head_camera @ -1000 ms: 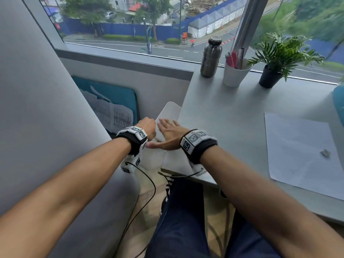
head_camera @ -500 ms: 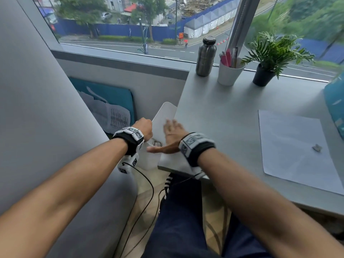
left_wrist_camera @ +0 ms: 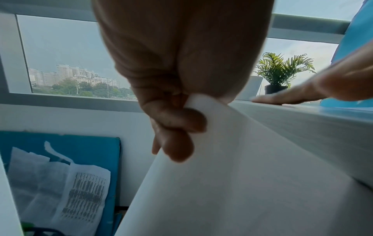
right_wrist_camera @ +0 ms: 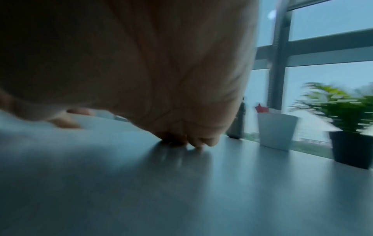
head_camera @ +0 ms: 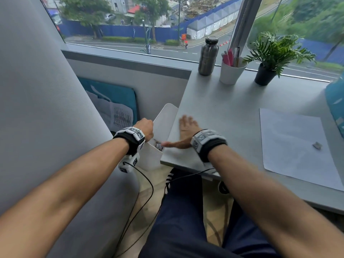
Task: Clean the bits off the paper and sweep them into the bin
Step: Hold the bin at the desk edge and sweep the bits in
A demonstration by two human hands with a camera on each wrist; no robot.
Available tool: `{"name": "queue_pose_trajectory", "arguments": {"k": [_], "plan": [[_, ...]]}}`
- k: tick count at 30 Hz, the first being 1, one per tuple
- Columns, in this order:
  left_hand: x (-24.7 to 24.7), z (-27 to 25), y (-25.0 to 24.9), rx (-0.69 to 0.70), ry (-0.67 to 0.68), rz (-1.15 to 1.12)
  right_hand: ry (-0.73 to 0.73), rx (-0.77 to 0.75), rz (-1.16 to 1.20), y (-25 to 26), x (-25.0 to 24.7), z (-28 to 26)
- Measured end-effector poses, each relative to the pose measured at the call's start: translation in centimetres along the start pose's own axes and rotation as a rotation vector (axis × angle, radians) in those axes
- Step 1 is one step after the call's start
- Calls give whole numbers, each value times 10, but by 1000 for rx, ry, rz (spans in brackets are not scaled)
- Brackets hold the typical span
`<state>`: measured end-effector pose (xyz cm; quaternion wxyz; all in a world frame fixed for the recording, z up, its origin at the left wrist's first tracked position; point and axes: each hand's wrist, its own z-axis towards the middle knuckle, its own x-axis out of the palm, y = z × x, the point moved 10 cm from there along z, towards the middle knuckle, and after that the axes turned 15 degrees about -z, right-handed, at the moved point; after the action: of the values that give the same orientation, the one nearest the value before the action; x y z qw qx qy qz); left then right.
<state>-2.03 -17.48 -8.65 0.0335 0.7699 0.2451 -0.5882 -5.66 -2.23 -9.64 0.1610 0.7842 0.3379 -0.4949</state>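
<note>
While the bin hangs at the table edge: the left hand (head_camera: 144, 127) grips the white bin (head_camera: 163, 116) by its rim, fingers (left_wrist_camera: 177, 121) curled round the thin wall, holding it tilted against the table's left edge.
Right hand: the right hand (head_camera: 186, 131) lies palm down on the grey table (head_camera: 223, 101) at its near left corner, fingers straight and spread, thumb stretched out toward the bin's mouth; it holds nothing.
Bin contents: a few small crumpled bits (head_camera: 158, 145) show inside the bin, just beside the thumb tip.
Paper: a white sheet of paper (head_camera: 294, 144) lies flat on the table, well apart from both hands, to the right.
Remaining bit: one small grey scrap (head_camera: 317, 145) sits on the paper near its right side.
Back of table: a steel bottle (head_camera: 208, 56), a white cup of pens (head_camera: 231, 71) and a potted plant (head_camera: 273, 56) in a black pot stand in a row by the window.
Left of table: a teal board (head_camera: 119, 97) with loose printed sheets (head_camera: 115, 114) leans against the wall below the sill.
Right wrist view: blurred; the fingertips (right_wrist_camera: 198, 142) touch the table surface.
</note>
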Motion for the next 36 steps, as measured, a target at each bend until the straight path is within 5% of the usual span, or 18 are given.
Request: {"name": "queue_pose_trajectory", "arguments": {"k": [3,5,10,14,17,23,25,27,31,36], "plan": [[0,-6,1,-5,-19,9,-19,-257,-66,79,-9,-14],[1,-10,1,-3,-20,10,-74,-279,-29,85,-14,-24],[6,-18,5,2,6,18,-168,24,40,-21,-5,-37],[8,-24,7,2,5,32,-40,296,81,-94,29,-58],[7,-27,7,11,-4,38,-24,188,76,-36,28,-55],[4,-30,7,7,-16,40,-40,-288,67,101,-7,-52],[5,-29,6,17,-3,36,-136,-246,85,84,-18,-47],[5,-28,7,18,6,33,-206,-47,71,35,-18,-38],[9,-27,9,17,3,37,-46,292,41,-57,23,-48],[15,-25,13,19,19,43,-54,18,95,39,28,-45]]}}
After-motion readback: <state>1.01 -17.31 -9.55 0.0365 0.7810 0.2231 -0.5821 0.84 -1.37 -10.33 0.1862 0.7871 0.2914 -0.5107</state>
